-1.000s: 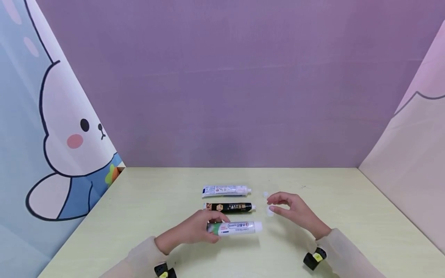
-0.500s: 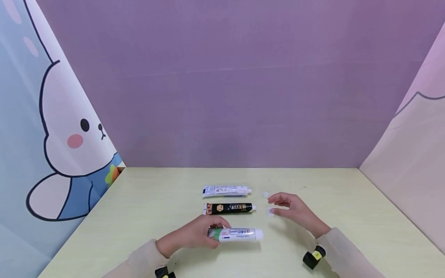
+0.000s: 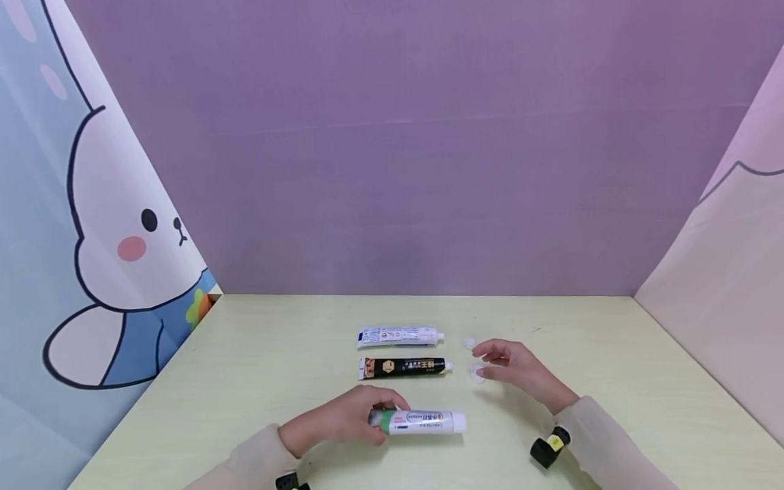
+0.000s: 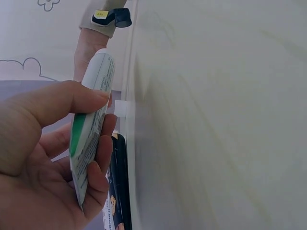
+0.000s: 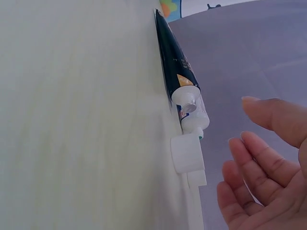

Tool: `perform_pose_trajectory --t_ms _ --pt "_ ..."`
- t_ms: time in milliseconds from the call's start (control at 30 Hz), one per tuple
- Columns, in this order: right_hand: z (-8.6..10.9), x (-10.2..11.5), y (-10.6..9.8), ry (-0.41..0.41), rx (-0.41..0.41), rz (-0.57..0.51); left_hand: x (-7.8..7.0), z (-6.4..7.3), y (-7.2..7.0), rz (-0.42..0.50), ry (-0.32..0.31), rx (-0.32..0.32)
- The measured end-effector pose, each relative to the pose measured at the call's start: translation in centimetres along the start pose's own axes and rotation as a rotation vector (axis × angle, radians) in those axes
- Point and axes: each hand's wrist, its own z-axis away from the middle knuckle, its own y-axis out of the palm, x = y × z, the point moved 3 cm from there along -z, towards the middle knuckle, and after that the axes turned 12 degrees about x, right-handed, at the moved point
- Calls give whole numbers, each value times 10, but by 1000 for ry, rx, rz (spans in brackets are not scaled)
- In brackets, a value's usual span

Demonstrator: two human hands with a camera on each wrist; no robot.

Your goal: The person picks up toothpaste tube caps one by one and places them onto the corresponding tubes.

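My left hand [image 3: 348,414] grips a white toothpaste tube [image 3: 425,422] with a green band, thumb on one side and fingers curled round the other. Its white cap end points right. In the left wrist view the flat tail of the held tube [image 4: 88,129] lies toward the palm. My right hand [image 3: 520,373] hovers beside two white caps on the table, the nearer cap [image 3: 477,375] and the farther cap [image 3: 469,343]. In the right wrist view its fingers are relaxed, holding nothing, apart from the nearer cap [image 5: 187,153].
Behind the held tube lie a black toothpaste tube [image 3: 405,367] and a white one [image 3: 399,336], both uncapped with nozzles pointing right. The pale table [image 3: 275,354] ends at a purple backdrop [image 3: 429,170]. Printed cloths flank both sides.
My left hand has brought the held tube down and toward the table's front, uncovering the black tube. My right hand has barely moved.
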Motion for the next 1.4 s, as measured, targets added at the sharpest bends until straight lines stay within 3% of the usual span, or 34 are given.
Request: perform_pose_trajectory --t_ms 467,733,900,1400 --pt "-2 -17 -4 76 56 -69 1 -4 3 -1 -33 20" --pt "-5 -18 -4 110 63 -84 2 -7 1 49 -76 32" --pt "-5 -16 -2 112 69 -99 4 -8 1 85 -72 35" --pt "-8 -17 -2 146 59 -121 2 -9 1 65 -76 30"
